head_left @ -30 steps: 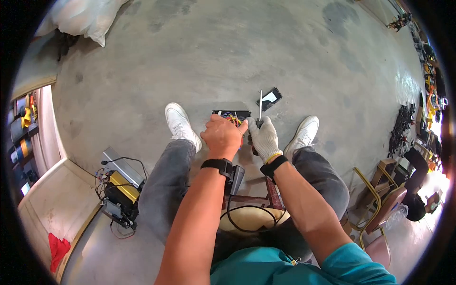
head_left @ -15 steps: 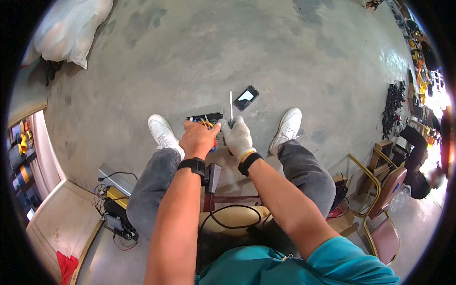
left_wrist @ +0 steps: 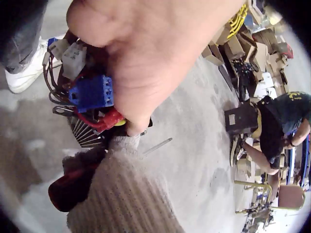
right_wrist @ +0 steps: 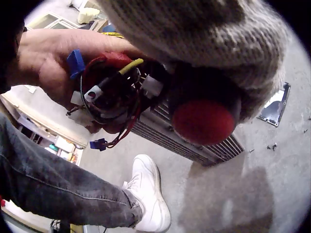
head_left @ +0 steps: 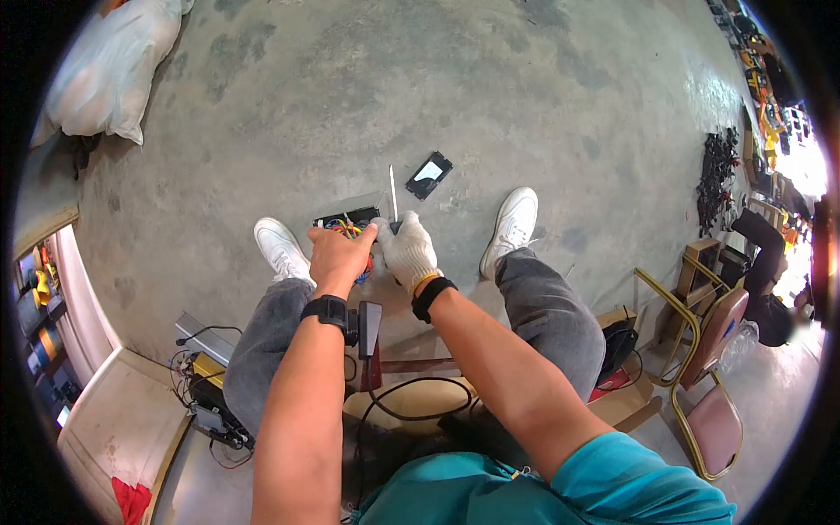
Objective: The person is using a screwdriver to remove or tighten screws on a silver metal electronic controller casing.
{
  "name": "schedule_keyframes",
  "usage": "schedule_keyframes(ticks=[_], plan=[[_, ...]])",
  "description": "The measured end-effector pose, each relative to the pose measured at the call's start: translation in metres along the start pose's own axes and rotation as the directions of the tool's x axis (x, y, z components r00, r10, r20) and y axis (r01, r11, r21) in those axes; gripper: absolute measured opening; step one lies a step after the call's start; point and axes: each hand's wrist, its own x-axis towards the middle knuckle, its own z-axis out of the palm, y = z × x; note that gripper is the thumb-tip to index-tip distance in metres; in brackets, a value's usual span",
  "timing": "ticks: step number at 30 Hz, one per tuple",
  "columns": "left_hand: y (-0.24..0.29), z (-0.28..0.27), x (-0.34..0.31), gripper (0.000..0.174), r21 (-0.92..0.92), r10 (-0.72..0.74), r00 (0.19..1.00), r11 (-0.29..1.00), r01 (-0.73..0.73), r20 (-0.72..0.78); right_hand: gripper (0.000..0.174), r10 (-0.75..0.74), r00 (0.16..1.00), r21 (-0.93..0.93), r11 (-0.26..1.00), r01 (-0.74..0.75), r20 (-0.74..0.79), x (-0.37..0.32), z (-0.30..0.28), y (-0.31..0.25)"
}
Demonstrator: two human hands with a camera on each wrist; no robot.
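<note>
My bare left hand [head_left: 339, 261] grips a vented metal box [right_wrist: 170, 138] at its end, where a bundle of coloured wires [head_left: 348, 229] spills out. Blue [left_wrist: 92, 92] and white connectors [left_wrist: 74, 60] hang from the wires beside the palm in the left wrist view. My right hand [head_left: 409, 249], in a knitted glove, holds a screwdriver [head_left: 392, 188] with its shaft pointing forward, away from me. Its red-and-black handle [right_wrist: 203, 124] shows below the glove in the right wrist view. The left thumb lies right at the gloved fingers, which partly hide the box.
A black plate [head_left: 429, 175] with a white label lies on the floor ahead, with several loose screws [right_wrist: 272, 146] near it. White shoes [head_left: 511, 229] flank the work. Electronics [head_left: 210, 394] sit at left, a chair [head_left: 713, 429] at right, a white sack [head_left: 114, 74] far left.
The head view has swung, so hands, box and floor plate appear further left in it. Both hands keep their holds on the box and the screwdriver.
</note>
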Motion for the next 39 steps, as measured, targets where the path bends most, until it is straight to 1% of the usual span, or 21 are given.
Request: schedule_keyframes(ticks=[2,3,5,8,10,12,13,14,16,18,20,21,22,25,27,30,33,34,36,38,39], plan=[[-0.005,0.004,0.001,0.108,-0.021,0.037,0.999,0.999,-0.038,-0.03,0.056,0.0,1.0,-0.023,1.0,0.0,0.008,-0.002,-0.002,-0.002],[-0.006,0.007,0.002,0.108,-0.022,0.034,0.999,0.999,-0.035,-0.03,0.056,0.0,1.0,-0.025,1.0,0.0,0.011,-0.003,-0.006,-0.002],[-0.005,0.011,0.004,0.094,-0.034,-0.017,0.997,0.999,0.014,-0.079,0.058,-0.022,0.989,0.039,0.999,0.017,0.147,-0.005,-0.023,0.0],[-0.004,0.013,0.003,0.095,-0.063,-0.034,0.995,0.998,0.028,-0.093,0.061,0.0,0.991,0.019,1.0,-0.002,0.134,-0.008,-0.038,0.046],[-0.001,0.013,0.007,0.096,-0.061,-0.067,0.995,0.996,0.063,-0.069,0.061,0.17,0.97,-0.068,0.985,-0.161,0.176,-0.021,-0.062,0.059],[-0.004,0.015,0.009,0.096,-0.072,-0.096,0.993,0.993,0.091,-0.065,0.062,0.157,0.982,-0.177,0.975,-0.137,0.108,0.004,-0.06,0.128],[-0.003,0.012,0.007,0.096,-0.07,-0.093,0.994,0.994,0.089,-0.057,0.057,0.183,0.98,-0.254,0.954,-0.16,0.071,0.007,-0.066,0.131],[-0.002,0.01,0.005,0.096,-0.071,-0.098,0.994,0.993,0.094,-0.054,0.057,0.186,0.98,-0.257,0.953,-0.161,0.074,0.007,-0.072,0.136],[0.001,0.006,0.003,0.096,-0.065,-0.099,0.995,0.993,0.097,-0.024,0.052,0.251,0.944,-0.089,0.967,-0.237,0.213,0.011,-0.084,0.14],[0.002,0.005,0.002,0.095,-0.033,-0.081,0.996,0.996,0.08,-0.031,0.051,0.235,0.943,-0.102,0.971,-0.217,0.233,0.022,-0.085,0.148],[0.001,0.004,0.002,0.095,-0.051,-0.066,0.997,0.997,0.064,-0.035,0.057,0.129,0.984,-0.17,0.98,-0.106,0.126,0.014,-0.087,0.128],[0.001,0.005,0.002,0.095,-0.052,-0.068,0.997,0.996,0.066,-0.031,0.062,0.143,0.984,-0.21,0.971,-0.118,0.106,0.014,-0.087,0.12],[0.0,0.005,0.002,0.095,-0.054,-0.06,0.998,0.997,0.058,-0.034,0.062,0.143,0.984,-0.214,0.97,-0.118,0.108,0.017,-0.084,0.122],[0.0,0.004,0.002,0.094,-0.054,-0.067,0.997,0.996,0.065,-0.035,0.063,0.099,0.987,-0.151,0.985,-0.081,0.123,0.019,-0.07,0.121],[0.002,0.003,0.002,0.094,-0.052,-0.07,0.997,0.996,0.068,-0.031,0.063,0.074,0.979,-0.054,0.996,-0.065,0.189,0.012,-0.07,0.109],[0.003,0.003,0.003,0.093,-0.011,-0.093,0.995,0.996,0.093,-0.017,0.063,0.1,0.963,-0.017,0.995,-0.099,0.249,0.005,-0.073,0.088],[0.006,0.002,0.002,0.092,-0.012,-0.101,0.995,0.995,0.1,-0.013,0.064,0.144,0.969,0.066,0.985,-0.16,0.202,0.008,-0.074,0.071],[0.005,0.002,0.002,0.092,-0.034,-0.102,0.995,0.994,0.101,-0.013,0.064,0.143,0.969,0.063,0.985,-0.159,0.201,0.014,-0.073,0.075],[0.003,0.004,0.004,0.092,-0.067,-0.108,0.994,0.992,0.107,-0.01,0.064,-0.085,0.987,-0.062,0.994,0.094,0.135,0.032,-0.07,0.089],[-0.002,0.006,0.007,0.092,-0.146,-0.064,0.998,0.987,0.062,-0.01,0.061,-0.112,0.983,-0.067,0.99,0.123,0.145,0.035,-0.069,0.087],[-0.003,0.007,0.008,0.092,-0.147,-0.067,0.998,0.987,0.065,-0.009,0.059,-0.14,0.98,-0.059,0.987,0.15,0.145,0.035,-0.068,0.086]])
